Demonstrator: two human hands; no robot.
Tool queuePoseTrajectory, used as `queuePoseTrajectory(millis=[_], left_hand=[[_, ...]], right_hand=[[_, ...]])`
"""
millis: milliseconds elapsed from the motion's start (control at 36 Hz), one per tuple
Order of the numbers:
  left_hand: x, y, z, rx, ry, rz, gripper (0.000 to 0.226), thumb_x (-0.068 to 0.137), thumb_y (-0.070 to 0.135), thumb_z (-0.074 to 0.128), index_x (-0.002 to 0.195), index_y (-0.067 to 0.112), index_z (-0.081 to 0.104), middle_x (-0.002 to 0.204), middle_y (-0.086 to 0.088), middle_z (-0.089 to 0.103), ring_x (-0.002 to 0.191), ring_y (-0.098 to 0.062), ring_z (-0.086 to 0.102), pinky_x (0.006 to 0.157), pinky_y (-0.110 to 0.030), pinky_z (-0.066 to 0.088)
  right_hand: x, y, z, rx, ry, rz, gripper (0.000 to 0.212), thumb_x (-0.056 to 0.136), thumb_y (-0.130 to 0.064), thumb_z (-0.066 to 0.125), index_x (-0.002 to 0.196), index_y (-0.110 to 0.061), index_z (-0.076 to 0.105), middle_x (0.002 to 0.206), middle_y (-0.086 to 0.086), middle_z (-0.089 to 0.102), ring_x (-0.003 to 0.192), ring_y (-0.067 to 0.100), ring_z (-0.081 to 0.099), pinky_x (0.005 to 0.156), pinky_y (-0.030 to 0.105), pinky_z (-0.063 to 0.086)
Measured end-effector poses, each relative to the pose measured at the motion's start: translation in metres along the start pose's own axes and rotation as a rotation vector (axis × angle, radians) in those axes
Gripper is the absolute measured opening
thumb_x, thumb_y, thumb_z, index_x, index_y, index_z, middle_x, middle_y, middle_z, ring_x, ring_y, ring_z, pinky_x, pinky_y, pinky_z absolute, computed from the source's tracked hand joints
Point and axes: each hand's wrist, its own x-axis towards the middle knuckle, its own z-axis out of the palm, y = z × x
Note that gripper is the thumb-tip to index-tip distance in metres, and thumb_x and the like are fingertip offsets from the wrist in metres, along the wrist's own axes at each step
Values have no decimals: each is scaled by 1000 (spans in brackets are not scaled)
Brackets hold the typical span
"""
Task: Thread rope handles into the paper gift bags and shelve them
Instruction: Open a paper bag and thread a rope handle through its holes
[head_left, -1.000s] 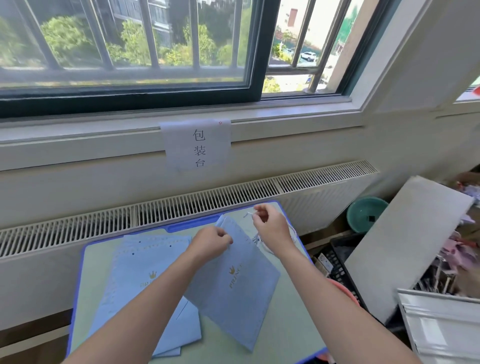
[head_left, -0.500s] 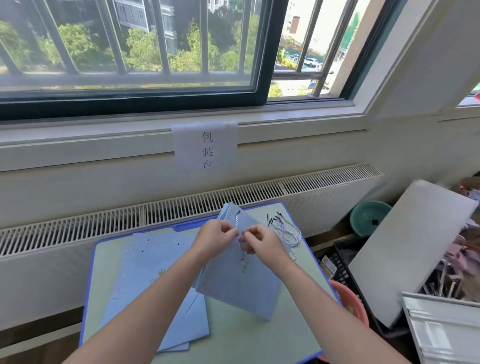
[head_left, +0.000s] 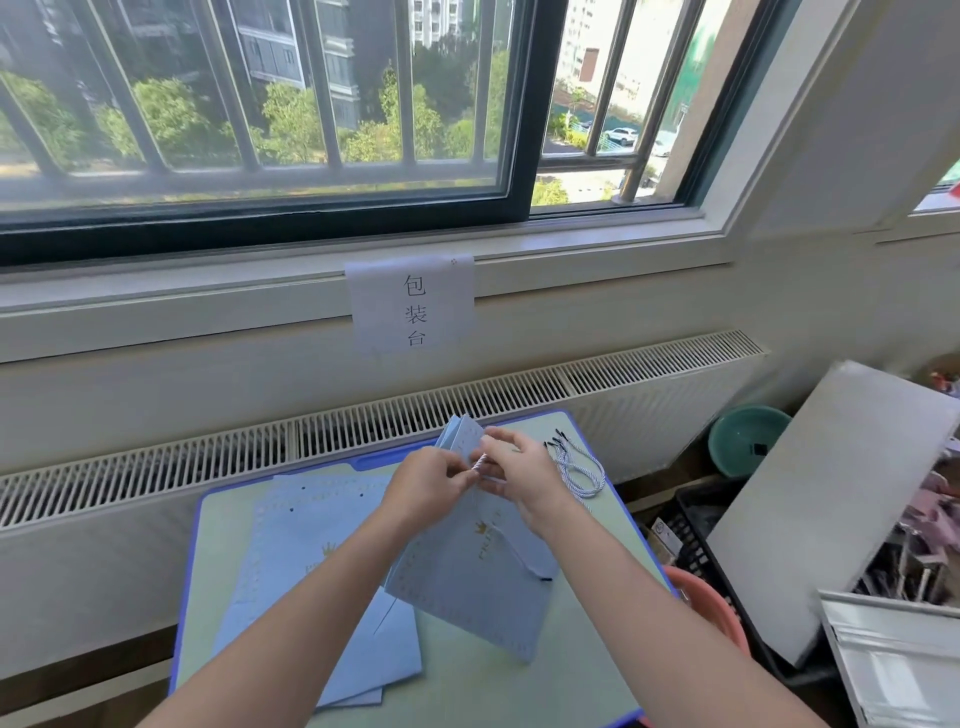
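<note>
Both hands now together at top edge of the lifted gift bag (head_left: 467, 566), vs. a sec ago when right hand was off to the side w/ a rope end raised clear of the paper. Left hand (head_left: 431, 486) pinching the bag's rim, fingers curled on it; right hand (head_left: 519, 475) pinching the rope handle (head_left: 479, 462), a short twisted blue-white stretch showing between the two sets of fingertips. Rope's other end trailing down the bag's front, black tip (head_left: 545, 578) near the lower right. Means threading underway on this bag, prob. first hole being fed (exact hole hidden behind fingers, can't tell if tip is through).

Bag held tilted above the table (head_left: 597, 519), lower corner touching or just over it. Stack of flat bags (head_left: 311, 571) at left, holes visible, no handles yet. Spare ropes (head_left: 579, 473) in a loose bundle just right of the right hand. No shelf in view.

Judgement: early in the job; one bag mid-thread, several untouched, shelving not begun. Risk: thin paper tearing at the hole if rope tugged hard.
</note>
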Motion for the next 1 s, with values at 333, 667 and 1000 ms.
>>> queuePoseTrajectory(millis=[333,667,1000], left_hand=[[-8,1,-3,-82,5,30,17,92,24,63,109,20,65,97,9,65,88,-10,60,76,-27,48],[-16,-2,-5,-443,82,-64,25,93,8,54,107,25,42,87,5,72,71,-18,68,60,-37,55],[-12,-6,-4,-427,128,-48,13,93,10,55,95,20,64,89,4,68,83,-13,66,62,-27,53]], right_hand=[[-5,3,2,124,62,-8,19,90,-6,64,107,-8,56,89,1,75,78,11,67,71,27,54],[-4,2,6,-292,72,-238,13,95,-9,52,92,-7,64,77,1,66,66,9,62,63,25,51],[-9,3,11,-407,70,-281,6,93,-13,57,94,-14,64,79,-1,65,65,6,59,62,22,47]])
